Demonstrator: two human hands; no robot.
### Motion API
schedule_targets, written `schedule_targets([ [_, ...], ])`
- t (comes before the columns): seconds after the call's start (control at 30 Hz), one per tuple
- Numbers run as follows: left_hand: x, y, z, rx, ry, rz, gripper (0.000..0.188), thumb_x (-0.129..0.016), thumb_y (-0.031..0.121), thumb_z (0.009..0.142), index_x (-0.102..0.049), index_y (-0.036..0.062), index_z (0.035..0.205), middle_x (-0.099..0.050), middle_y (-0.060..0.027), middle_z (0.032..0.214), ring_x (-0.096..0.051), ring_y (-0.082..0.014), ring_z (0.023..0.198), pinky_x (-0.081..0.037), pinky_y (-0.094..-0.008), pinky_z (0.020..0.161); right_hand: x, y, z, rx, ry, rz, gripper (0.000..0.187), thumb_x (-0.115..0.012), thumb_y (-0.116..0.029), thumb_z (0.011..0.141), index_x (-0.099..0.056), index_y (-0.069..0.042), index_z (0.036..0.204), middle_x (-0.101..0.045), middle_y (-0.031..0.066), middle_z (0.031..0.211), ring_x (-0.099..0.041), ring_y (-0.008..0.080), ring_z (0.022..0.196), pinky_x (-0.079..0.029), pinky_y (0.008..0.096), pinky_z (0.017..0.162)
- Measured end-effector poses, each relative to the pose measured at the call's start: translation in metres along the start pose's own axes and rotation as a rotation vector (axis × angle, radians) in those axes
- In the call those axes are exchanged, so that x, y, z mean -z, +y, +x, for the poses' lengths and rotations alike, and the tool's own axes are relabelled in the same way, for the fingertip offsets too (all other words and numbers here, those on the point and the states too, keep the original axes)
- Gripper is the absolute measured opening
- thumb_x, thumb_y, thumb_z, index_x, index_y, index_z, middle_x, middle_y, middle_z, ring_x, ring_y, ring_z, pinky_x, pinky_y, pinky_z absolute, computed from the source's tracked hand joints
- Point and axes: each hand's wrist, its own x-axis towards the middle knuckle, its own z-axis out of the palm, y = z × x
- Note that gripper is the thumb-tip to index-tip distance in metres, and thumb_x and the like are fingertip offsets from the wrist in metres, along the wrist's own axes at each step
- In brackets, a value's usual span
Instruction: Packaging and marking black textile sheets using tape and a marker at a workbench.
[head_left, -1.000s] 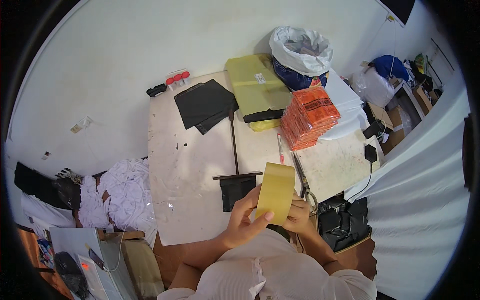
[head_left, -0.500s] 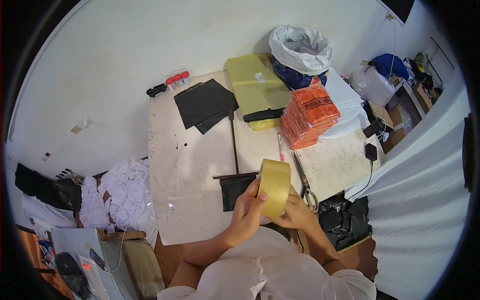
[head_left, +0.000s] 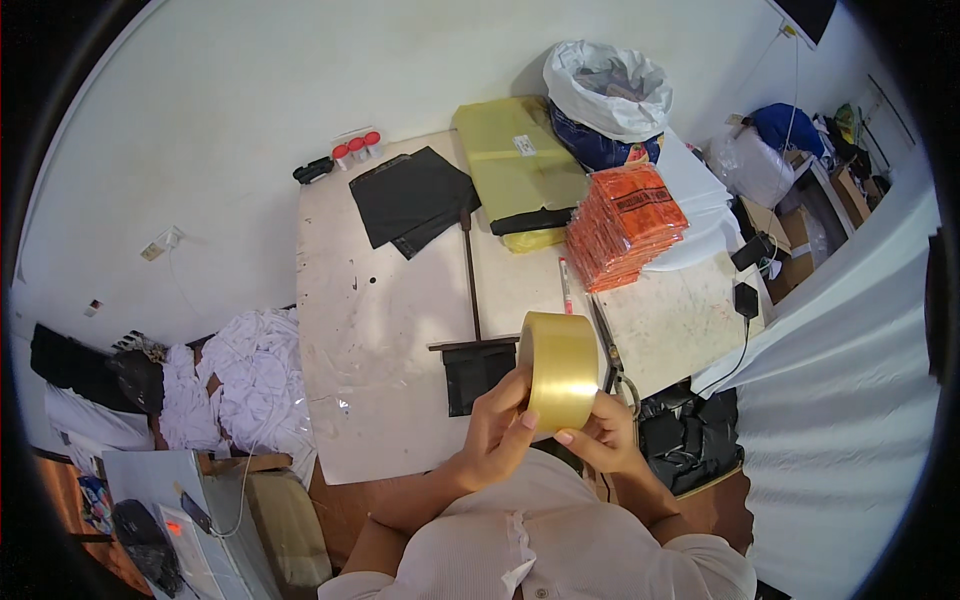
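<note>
A wide roll of yellowish clear packing tape [head_left: 563, 375] is held up above the table's near edge. My left hand [head_left: 498, 430] is closed on its left side, with fingers reaching into the core and the thumb on the rim. At the lower right of the roll, my right hand [head_left: 608, 437] grips it between thumb and bent fingers. Just left of the roll lies a black plastic bag [head_left: 476, 382] under the crossbar of a dark T-shaped rod [head_left: 471, 285]. Scissors [head_left: 606, 342] rest to the right, their handles partly behind my right hand.
Orange packets [head_left: 625, 225] are stacked on the white table [head_left: 380, 400], near a red-and-white marker [head_left: 566, 285]. Behind are black bags [head_left: 412, 195], a yellow plastic package [head_left: 520, 165] and a large open sack [head_left: 607, 110]. A black adapter [head_left: 746, 300] with its cord sits at the right edge.
The tape roll has shifted slightly right and turned, showing more of its shiny face. My right hand has moved from behind the roll to its lower right side, thumb now visible.
</note>
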Motion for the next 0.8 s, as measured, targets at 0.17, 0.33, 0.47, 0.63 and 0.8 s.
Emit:
schedule_targets([
  [0.17, -0.002, 0.007, 0.002, 0.080, -0.019, 0.051, 0.028, -0.042, 0.015, 0.092, -0.048, -0.0069, 0.108, -0.049, -0.0084, 0.099, -0.045, -0.0109, 0.087, -0.037, -0.0238, 0.076, 0.000, 0.002, -0.002, 0.027, 0.031, 0.079, 0.035, -0.062, 0.005, 0.077, -0.053, 0.008, 0.111, -0.061, 0.0091, 0.097, -0.053, 0.0110, 0.090, -0.040, 0.0237, 0.081],
  [0.33, -0.005, 0.004, -0.002, 0.115, 0.014, 0.062, 0.027, -0.042, 0.018, 0.093, -0.049, -0.0055, 0.106, -0.050, -0.0059, 0.096, -0.045, -0.0093, 0.086, -0.037, -0.0226, 0.075, -0.003, 0.005, -0.003, 0.010, 0.079, 0.082, 0.030, -0.063, 0.000, 0.077, -0.056, 0.007, 0.105, -0.062, 0.0084, 0.094, -0.055, 0.0114, 0.087, -0.042, 0.0237, 0.077],
  [0.47, -0.013, 0.004, 0.000, 0.067, 0.073, 0.017, 0.027, -0.042, 0.020, 0.094, -0.049, -0.0045, 0.104, -0.050, -0.0044, 0.092, -0.045, -0.0086, 0.083, -0.037, -0.0222, 0.074, -0.001, 0.006, -0.002, 0.050, 0.025, 0.047, 0.035, -0.063, 0.005, 0.077, -0.054, 0.008, 0.110, -0.061, 0.0104, 0.096, -0.053, 0.0116, 0.089, -0.041, 0.0247, 0.080],
  [0.63, -0.021, 0.004, 0.004, -0.014, 0.188, 0.071, 0.036, -0.039, 0.030, 0.095, -0.048, -0.0040, 0.102, -0.049, -0.0036, 0.090, -0.046, -0.0086, 0.082, -0.038, -0.0220, 0.074, -0.002, 0.007, 0.000, 0.077, 0.004, 0.022, 0.035, -0.063, 0.006, 0.076, -0.054, 0.008, 0.110, -0.061, 0.0095, 0.093, -0.053, 0.0110, 0.087, -0.041, 0.0239, 0.078],
  [0.8, -0.016, -0.001, -0.001, 0.056, 0.178, 0.112, 0.046, -0.035, 0.039, 0.094, -0.048, -0.0045, 0.104, -0.050, -0.0095, 0.095, -0.048, -0.0148, 0.085, -0.038, -0.0256, 0.075, 0.000, 0.010, -0.002, 0.059, -0.001, 0.037, 0.034, -0.062, 0.007, 0.076, -0.054, 0.007, 0.110, -0.061, 0.0075, 0.092, -0.052, 0.0092, 0.086, -0.040, 0.0225, 0.077],
])
